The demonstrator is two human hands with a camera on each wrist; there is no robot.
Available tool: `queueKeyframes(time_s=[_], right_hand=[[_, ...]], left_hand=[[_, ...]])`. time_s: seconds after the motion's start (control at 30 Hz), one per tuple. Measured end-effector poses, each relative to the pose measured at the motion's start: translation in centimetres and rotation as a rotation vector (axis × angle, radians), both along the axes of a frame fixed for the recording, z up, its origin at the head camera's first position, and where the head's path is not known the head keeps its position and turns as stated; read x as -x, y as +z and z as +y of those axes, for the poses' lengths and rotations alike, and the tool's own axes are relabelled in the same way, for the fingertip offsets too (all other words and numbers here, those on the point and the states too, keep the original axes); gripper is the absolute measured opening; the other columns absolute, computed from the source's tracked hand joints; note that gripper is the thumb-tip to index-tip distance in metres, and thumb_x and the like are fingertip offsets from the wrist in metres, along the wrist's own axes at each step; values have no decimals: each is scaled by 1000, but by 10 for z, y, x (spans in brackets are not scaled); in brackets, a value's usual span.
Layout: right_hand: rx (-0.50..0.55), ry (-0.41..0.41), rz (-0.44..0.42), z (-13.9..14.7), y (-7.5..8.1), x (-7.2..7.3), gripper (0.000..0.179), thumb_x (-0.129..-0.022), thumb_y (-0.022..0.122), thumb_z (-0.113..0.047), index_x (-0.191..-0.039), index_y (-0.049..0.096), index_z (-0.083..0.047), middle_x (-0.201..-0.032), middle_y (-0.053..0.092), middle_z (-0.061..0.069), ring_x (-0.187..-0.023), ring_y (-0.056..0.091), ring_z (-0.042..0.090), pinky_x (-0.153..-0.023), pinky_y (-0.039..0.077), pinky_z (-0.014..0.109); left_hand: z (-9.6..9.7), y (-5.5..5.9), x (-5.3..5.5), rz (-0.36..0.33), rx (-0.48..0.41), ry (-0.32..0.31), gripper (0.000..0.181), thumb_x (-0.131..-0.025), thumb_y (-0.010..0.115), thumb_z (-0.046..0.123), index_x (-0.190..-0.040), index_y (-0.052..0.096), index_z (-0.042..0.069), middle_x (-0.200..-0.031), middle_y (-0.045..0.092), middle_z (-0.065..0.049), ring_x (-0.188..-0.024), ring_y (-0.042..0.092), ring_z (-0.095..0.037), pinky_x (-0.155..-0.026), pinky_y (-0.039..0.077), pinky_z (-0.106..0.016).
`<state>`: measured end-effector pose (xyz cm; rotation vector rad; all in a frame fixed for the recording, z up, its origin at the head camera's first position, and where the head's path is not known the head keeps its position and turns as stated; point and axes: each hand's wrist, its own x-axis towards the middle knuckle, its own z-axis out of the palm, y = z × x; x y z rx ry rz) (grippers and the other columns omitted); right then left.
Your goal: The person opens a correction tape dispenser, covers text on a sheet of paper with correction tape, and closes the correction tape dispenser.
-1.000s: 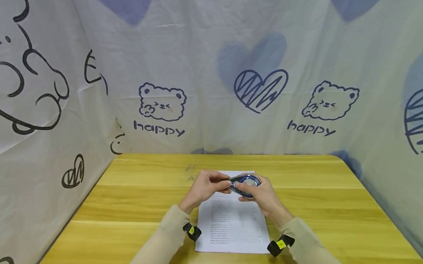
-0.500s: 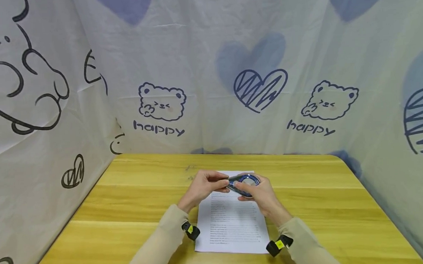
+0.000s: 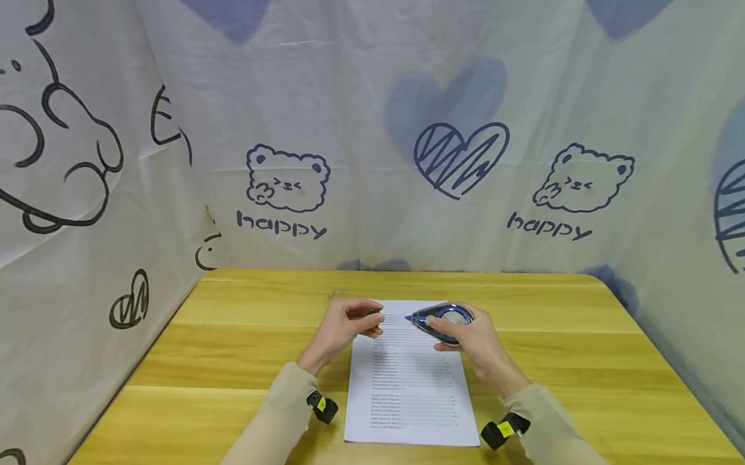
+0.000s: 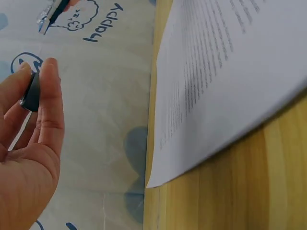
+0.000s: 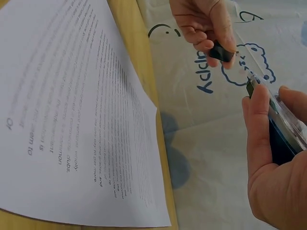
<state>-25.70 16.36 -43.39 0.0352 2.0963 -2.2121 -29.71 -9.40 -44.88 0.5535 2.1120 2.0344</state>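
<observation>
In the head view my right hand (image 3: 480,339) grips a blue and clear correction tape (image 3: 454,316), its thumb on the near face. The blue tip points left, uncovered, above the printed sheet (image 3: 412,435). To its left, my left hand (image 3: 339,331) pinches a small dark cap (image 4: 31,93) between thumb and fingers, apart from the correction tape. From the right wrist view, the cap (image 5: 222,51) shows black in the left fingertips, with a gap between it and the tape's tip. Part of the tape's body is hidden by the right hand.
The sheet lies on a yellow wood-grain table (image 3: 229,377), under and in front of both hands. White cloth (image 3: 358,191) with hearts, bears and lettering hangs behind the table and along its sides. Each wrist wears a black strap camera.
The cap has come off the correction tape. My left hand has moved left with the cap; the right hand has shifted slightly right with the tape, leaving its tip bare.
</observation>
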Motion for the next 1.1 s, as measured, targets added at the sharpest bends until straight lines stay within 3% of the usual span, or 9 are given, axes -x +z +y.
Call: queueKeyframes(time_s=[0.17, 0.37, 0.5, 0.57, 0.77, 0.93, 1.1], right_hand=[[-35, 1, -5, 3, 0, 2, 51, -83, 80, -21, -124, 59, 0, -105, 66, 11, -92, 67, 19, -74, 61, 37], [-34, -3, -15, 4, -4, 4, 52, -83, 80, -22, -125, 58, -1, -107, 65, 12, -94, 66, 20, -75, 61, 37], [-28, 3, -30, 5, -8, 7, 52, -83, 80, -23, -125, 58, -1, -110, 64, 14, -95, 66, 20, -77, 61, 38], [-30, 11, -41, 5, -9, 9, 54, -82, 81, -23, -126, 57, -1, -112, 63, 15, -95, 66, 20, -79, 60, 38], [-35, 49, -63, 7, -12, 16, 63, -81, 82, -23, -134, 53, -4, -118, 62, 17, -98, 67, 24, -79, 60, 37], [-19, 89, -69, 8, -13, 20, 71, -83, 80, -20, -143, 46, -4, -123, 58, 20, -97, 68, 27, -78, 60, 37], [2, 114, -85, 9, -15, 21, 66, -85, 77, -14, -143, 45, -5, -122, 56, 20, -93, 67, 22, -81, 60, 39]], left_hand=[[-2, -2, 2, 6, 57, 33, 30, -91, 70, 11, -118, 68, 0, -102, 70, -22, -77, 71, -17, -75, 60, -34], [-5, -3, 4, 21, 138, 88, 32, -88, 72, 9, -120, 68, 4, -101, 71, -17, -85, 71, -29, -82, 58, -47], [-8, -4, 6, 30, 215, 105, 31, -87, 74, 9, -118, 69, 3, -95, 72, -14, -85, 71, -35, -78, 59, -46], [-11, -5, 6, 30, 266, 111, 30, -87, 73, 8, -116, 69, 1, -94, 72, -15, -83, 71, -36, -76, 59, -44], [-24, -9, 8, 15, 447, 118, 28, -87, 71, 2, -114, 69, -5, -107, 68, -18, -75, 68, -20, -70, 60, -35], [-38, -10, 9, 88, 648, 80, 12, -87, 68, 2, -97, 73, -3, -87, 68, -10, -62, 64, -16, -61, 52, -26], [-54, -10, 9, 119, 799, 46, 12, -91, 66, 4, -101, 72, 2, -84, 67, -4, -64, 59, -13, -64, 47, -26]])
